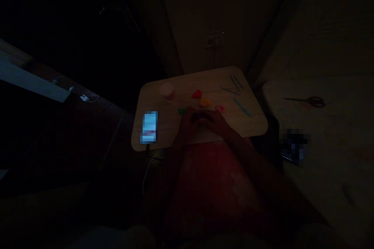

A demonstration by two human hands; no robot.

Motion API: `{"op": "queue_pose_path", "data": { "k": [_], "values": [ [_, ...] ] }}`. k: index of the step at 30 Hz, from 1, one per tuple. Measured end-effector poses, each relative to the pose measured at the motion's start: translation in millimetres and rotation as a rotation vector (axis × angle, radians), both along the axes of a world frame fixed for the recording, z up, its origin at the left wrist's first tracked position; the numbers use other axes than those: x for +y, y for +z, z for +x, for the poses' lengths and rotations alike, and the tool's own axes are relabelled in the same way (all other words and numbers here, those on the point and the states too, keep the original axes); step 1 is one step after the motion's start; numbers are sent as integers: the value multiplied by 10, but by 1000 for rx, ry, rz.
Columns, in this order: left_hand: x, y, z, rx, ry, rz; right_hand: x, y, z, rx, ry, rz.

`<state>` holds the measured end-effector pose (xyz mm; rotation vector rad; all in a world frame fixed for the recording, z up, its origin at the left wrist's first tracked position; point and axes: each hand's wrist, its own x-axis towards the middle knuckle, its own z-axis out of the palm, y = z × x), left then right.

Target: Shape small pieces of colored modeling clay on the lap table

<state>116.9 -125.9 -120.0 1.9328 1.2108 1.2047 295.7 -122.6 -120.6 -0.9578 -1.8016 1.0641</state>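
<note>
In dim light, my left hand [189, 121] and my right hand [216, 122] meet over the near edge of a small wooden-topped table [163, 118]. Their fingers curl towards each other around a dark, faintly purple patch [200, 116], too dark to name. A green lump [181, 111] lies beside my left fingers. Just beyond the hands are an orange lump [205, 102] and a red lump [196, 93], which look like modelling clay. The pink ring-like piece [220, 108] sits close to my right hand.
A round tub [166, 91] and a lit phone [149, 127] with a cable stand on the left. Several thin sticks [235, 83] and a blue-green flat tool [242, 107] lie on the right. Scissors [314, 101] rest on a pale surface further right. A wall socket [214, 40] is behind.
</note>
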Motion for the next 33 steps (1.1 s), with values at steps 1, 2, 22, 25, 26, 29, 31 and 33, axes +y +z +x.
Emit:
{"op": "queue_pose_path", "data": {
  "k": [1,2,22,25,26,29,31,33],
  "values": [
    [-2,-2,5,10,-2,5,-3,5,-7,-32,-28,11],
    [-5,-1,11,21,0,9,-6,10,-14,-63,-60,17],
    [-7,59,35,1,-58,-30,27,-12,16,-6,-29,55],
    [-12,87,29,-36,15,-19,37,-43,-15,48,-21,35],
    [-15,90,23,-59,32,-15,37,-54,-21,66,-23,19],
    [-22,93,4,-132,70,-7,38,-76,-19,52,-46,-22],
    [-24,93,-2,-166,74,-20,43,-81,-6,-7,-53,-18],
    [-22,91,-4,-190,60,-27,51,-82,3,-67,-54,13]
  ]
}}
